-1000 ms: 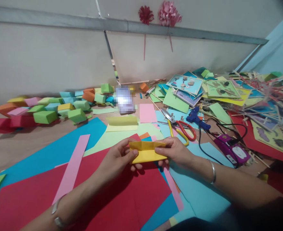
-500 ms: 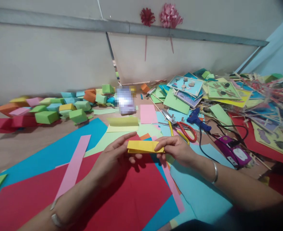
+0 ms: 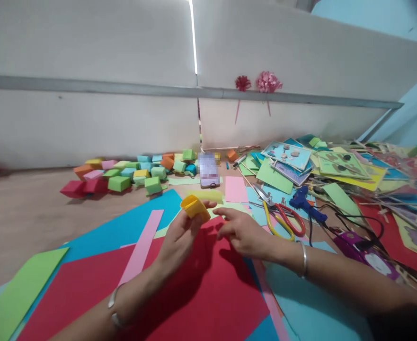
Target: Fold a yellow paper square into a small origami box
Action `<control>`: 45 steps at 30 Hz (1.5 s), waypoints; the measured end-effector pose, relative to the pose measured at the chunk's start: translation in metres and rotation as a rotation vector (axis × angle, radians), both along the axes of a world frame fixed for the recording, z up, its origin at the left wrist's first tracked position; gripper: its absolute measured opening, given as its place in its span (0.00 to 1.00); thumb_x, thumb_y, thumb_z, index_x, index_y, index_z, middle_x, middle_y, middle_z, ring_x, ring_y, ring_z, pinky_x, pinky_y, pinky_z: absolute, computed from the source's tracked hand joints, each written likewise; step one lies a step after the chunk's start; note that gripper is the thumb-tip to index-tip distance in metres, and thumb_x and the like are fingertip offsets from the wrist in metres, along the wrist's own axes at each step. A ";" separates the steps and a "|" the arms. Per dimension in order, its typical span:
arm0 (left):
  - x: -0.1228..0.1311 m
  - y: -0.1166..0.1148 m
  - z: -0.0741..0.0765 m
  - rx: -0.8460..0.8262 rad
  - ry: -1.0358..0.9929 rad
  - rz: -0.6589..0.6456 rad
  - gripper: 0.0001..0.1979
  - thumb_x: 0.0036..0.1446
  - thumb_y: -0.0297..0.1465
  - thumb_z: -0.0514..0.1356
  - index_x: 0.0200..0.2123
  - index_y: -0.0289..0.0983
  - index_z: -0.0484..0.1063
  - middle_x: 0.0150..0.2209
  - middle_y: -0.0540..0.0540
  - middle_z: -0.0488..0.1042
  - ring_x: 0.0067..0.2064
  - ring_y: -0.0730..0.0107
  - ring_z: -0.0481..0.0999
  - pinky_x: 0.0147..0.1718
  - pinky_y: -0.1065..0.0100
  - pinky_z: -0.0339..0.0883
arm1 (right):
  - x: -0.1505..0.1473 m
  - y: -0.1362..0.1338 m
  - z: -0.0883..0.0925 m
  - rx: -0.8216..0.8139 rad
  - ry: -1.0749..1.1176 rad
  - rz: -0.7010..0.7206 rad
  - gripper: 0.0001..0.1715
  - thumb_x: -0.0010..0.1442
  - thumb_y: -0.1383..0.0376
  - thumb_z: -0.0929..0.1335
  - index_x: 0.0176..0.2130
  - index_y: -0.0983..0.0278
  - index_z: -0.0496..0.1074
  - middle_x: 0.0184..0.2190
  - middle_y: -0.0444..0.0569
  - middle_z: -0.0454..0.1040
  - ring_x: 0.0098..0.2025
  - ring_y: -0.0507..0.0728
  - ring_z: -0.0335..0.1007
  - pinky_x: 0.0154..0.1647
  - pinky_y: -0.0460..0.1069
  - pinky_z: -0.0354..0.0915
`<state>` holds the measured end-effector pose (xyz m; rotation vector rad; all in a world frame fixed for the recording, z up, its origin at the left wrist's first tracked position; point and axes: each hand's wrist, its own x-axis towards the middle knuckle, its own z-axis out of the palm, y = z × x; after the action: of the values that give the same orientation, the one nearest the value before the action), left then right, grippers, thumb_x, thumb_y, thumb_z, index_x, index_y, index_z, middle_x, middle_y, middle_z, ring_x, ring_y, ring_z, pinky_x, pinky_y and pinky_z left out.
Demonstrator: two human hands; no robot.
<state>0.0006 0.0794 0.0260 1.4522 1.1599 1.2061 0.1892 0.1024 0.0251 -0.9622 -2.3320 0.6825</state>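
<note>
My left hand [image 3: 180, 237] grips a folded yellow paper [image 3: 195, 208], tilted so that its open end shows a narrow tube-like gap. Just right of it, my right hand [image 3: 238, 229] is off the paper, its index finger stretched toward the left fingertips and the other fingers curled loosely. Both hands are above a large red paper sheet [image 3: 194, 293]. Under it lie blue paper [image 3: 133, 222] and a pink strip [image 3: 142, 251]. Scissors [image 3: 279, 213] with red and yellow handles lie beyond my right hand.
Several folded paper boxes [image 3: 119, 183] stand at the back left, beside a phone [image 3: 208, 173]. A blue glue gun [image 3: 306, 203], its cord and a purple device [image 3: 364, 255] lie at the right. Behind them are stacked picture cards [image 3: 288, 156]. A white wall [image 3: 87, 123] closes the back.
My right hand has let go of the yellow paper and drawn away to the right. The paper has turned in my left hand, now showing its open end. The view has shifted left and up.
</note>
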 end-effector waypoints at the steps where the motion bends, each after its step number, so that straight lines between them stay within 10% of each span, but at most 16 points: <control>1: -0.003 0.003 -0.002 0.067 0.073 0.041 0.13 0.65 0.38 0.55 0.48 0.40 0.72 0.53 0.40 0.77 0.56 0.55 0.74 0.56 0.55 0.66 | 0.000 0.006 0.009 0.094 -0.076 -0.039 0.18 0.50 0.82 0.65 0.29 0.63 0.79 0.50 0.53 0.77 0.54 0.60 0.73 0.54 0.56 0.70; 6: -0.010 0.015 -0.024 0.240 0.331 0.115 0.12 0.66 0.34 0.51 0.46 0.40 0.72 0.48 0.40 0.80 0.51 0.55 0.78 0.51 0.54 0.70 | 0.004 0.021 0.047 0.568 0.124 -0.005 0.16 0.66 0.74 0.63 0.44 0.64 0.78 0.49 0.55 0.76 0.51 0.56 0.73 0.51 0.53 0.71; 15: -0.004 0.011 -0.044 0.370 0.392 -0.011 0.16 0.63 0.28 0.51 0.51 0.39 0.72 0.46 0.39 0.80 0.47 0.56 0.81 0.45 0.55 0.76 | 0.012 0.028 0.046 0.870 0.132 0.167 0.10 0.67 0.70 0.66 0.42 0.63 0.78 0.44 0.55 0.76 0.44 0.56 0.72 0.43 0.51 0.72; 35: 0.006 -0.004 -0.020 0.430 0.273 -0.084 0.12 0.63 0.27 0.52 0.44 0.39 0.73 0.33 0.46 0.79 0.32 0.65 0.79 0.33 0.67 0.74 | 0.011 0.026 0.044 0.683 0.073 0.260 0.06 0.66 0.67 0.68 0.37 0.65 0.75 0.42 0.54 0.76 0.42 0.54 0.72 0.41 0.49 0.70; 45: 0.002 -0.003 -0.017 0.333 0.289 -0.168 0.09 0.63 0.31 0.54 0.34 0.38 0.75 0.27 0.49 0.77 0.28 0.69 0.75 0.28 0.70 0.69 | 0.010 0.020 0.043 0.456 0.113 0.237 0.19 0.72 0.60 0.62 0.30 0.64 0.69 0.29 0.49 0.75 0.33 0.51 0.71 0.36 0.46 0.69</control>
<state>0.0021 0.0762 0.0093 1.9868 1.0293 1.1345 0.1991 0.1222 0.0679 -0.4388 -2.3712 0.2585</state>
